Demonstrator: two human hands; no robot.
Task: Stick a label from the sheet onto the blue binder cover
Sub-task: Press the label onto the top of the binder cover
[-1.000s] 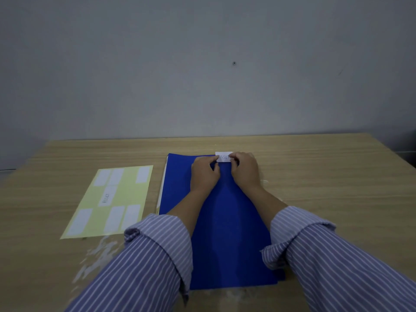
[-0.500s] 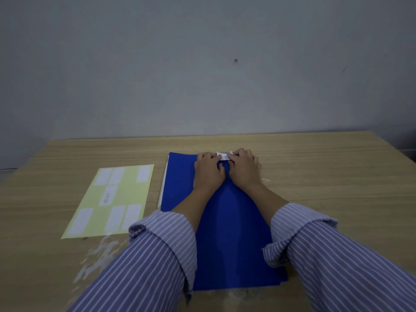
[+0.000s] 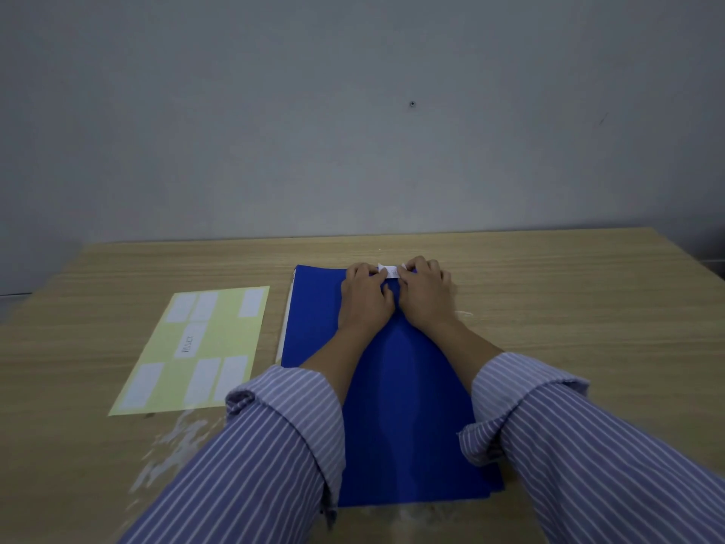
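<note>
The blue binder cover (image 3: 396, 406) lies flat on the wooden table in front of me. At its far edge a small white label (image 3: 391, 271) with faint writing shows between my fingertips. My left hand (image 3: 365, 296) holds the label's left end and my right hand (image 3: 425, 294) its right end, both hands resting side by side on the cover. Most of the label is hidden under my fingers. The yellow label sheet (image 3: 196, 347) lies to the left of the binder, with several white labels on it.
The wooden table (image 3: 588, 308) ends at a grey wall behind. White scuffed patches (image 3: 176, 445) mark the tabletop near the front left. My striped sleeves cover the binder's near corners.
The label has gone from raised above the binder's far edge down to lying low on the cover, and my fingers have closed in over it.
</note>
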